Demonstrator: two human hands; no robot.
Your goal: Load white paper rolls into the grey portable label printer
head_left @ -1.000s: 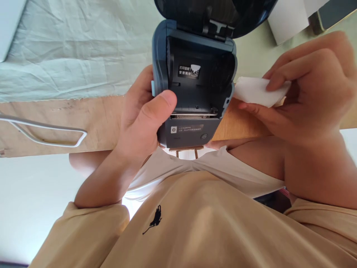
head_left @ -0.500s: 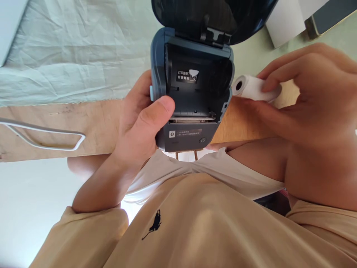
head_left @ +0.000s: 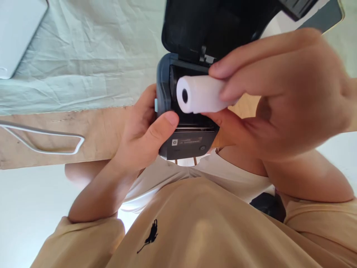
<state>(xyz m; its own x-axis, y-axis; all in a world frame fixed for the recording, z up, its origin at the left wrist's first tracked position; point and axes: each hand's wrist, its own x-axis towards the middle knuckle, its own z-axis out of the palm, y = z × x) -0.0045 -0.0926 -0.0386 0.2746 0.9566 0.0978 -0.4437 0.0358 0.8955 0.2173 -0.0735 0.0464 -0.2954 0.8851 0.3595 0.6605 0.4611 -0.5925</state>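
White paper roll (head_left: pixel 202 93): over the open bay (head_left: pixel 187 120) of the handheld printer (head_left: pixel 185 146); contact with the bay cannot be confirmed.
Roll axis: crosswise to the printer, roughly along the bay's width, cored end facing the printer's left wall.
Right hand (head_left: pixel 284 85): nearer to the roll; grip pinched on its right end, fingers on the printer's lid side, thumb on the opposite side.
Left hand (head_left: pixel 146 128): grip wrapped around the printer's left side, thumb over the bay's edge.
Hinged lid (head_left: pixel 212 28): open, beyond the printer's bay.
Wooden tabletop (head_left: pixel 100 128): left of the printer.
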